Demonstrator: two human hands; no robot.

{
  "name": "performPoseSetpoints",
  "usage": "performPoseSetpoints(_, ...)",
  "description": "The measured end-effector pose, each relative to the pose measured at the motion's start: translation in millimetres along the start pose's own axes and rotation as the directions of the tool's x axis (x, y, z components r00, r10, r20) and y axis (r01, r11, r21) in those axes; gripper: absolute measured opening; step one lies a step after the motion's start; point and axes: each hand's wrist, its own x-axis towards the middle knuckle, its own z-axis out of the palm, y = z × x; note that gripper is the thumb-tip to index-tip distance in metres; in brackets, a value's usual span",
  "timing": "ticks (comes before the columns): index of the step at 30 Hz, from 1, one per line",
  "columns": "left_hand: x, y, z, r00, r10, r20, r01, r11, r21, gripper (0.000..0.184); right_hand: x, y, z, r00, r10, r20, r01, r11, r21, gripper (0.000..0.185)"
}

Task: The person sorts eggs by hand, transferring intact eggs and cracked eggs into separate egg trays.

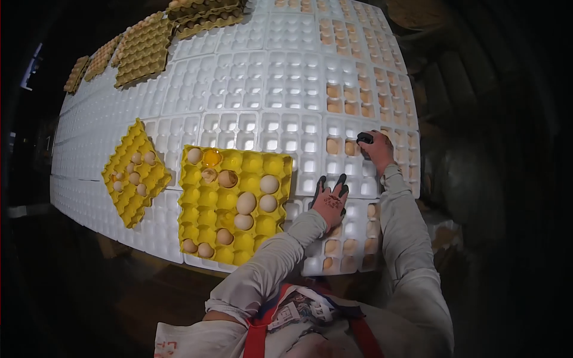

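Note:
My left hand, dark at the fingertips, lies over the white egg tray with its fingers stretched apart. It holds nothing that I can see. Further forward and to the right, my right hand reaches down to the same row of white trays. Its dark-tipped fingers are curled together beside an egg; whatever they hold is hidden. Another egg sits one cell to the left. Below my left hand, several eggs rest in the nearest white tray.
A yellow egg tray left of my hands carries several eggs and a broken one with spilled yolk. A smaller-looking yellow tray lies tilted further left. Stacked brown trays stand at the far left. White trays cover the surface.

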Motion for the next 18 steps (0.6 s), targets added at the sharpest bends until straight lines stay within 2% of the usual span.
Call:
performPoseSetpoints(1,-0.7,0.1,1.4,1.000,-0.001,-0.028,0.001,1.000,-0.004,0.057,1.1,0.2,-4.1,0.999,-0.015,0.045,0.019,0.996,-0.083,0.026)
performPoseSetpoints(4,1.1,1.5,-2.4,0.998,-0.017,0.053,0.016,1.000,0.012,0.057,-2.2,-10.6,-5.6,0.980,-0.080,0.183,0.113,0.978,-0.174,0.032)
performPoseSetpoints(5,0.7,2.0,-2.4,0.998,-0.018,0.060,0.018,1.000,0.002,0.058,-6.0,-12.6,-0.7,0.979,-0.065,0.191,0.113,0.961,-0.252,0.029)
performPoseSetpoints(9,0.8,1.6,-4.6,0.999,-0.021,0.050,0.020,1.000,0.020,0.060,-6.7,-21.8,6.4,0.966,-0.167,0.199,0.236,0.883,-0.406,0.025)
performPoseSetpoints(12,1.0,3.0,-6.5,0.994,-0.027,0.102,0.024,0.999,0.033,0.064,-1.5,-17.0,12.9,0.990,-0.137,-0.023,0.110,0.873,-0.476,0.030)
performPoseSetpoints(13,0.3,3.2,-7.5,0.994,-0.031,0.106,0.028,0.999,0.032,0.064,0.7,-19.4,9.9,0.992,-0.049,-0.113,-0.002,0.912,-0.411,0.029)
performPoseSetpoints(16,1.5,3.3,-5.3,0.995,-0.032,0.091,0.027,0.998,0.055,0.066,-5.1,-24.8,-5.7,0.977,-0.191,0.096,0.213,0.913,-0.348,0.028)
performPoseSetpoints(17,1.5,3.4,-3.4,0.996,-0.030,0.083,0.024,0.997,0.068,0.066,-5.1,-23.5,-5.0,0.950,-0.228,0.213,0.294,0.881,-0.372,0.027)
performPoseSetpoints(18,1.1,3.6,-4.9,0.995,-0.031,0.096,0.026,0.998,0.058,0.066,-5.6,-23.6,-2.9,0.950,-0.218,0.222,0.292,0.868,-0.401,0.028)
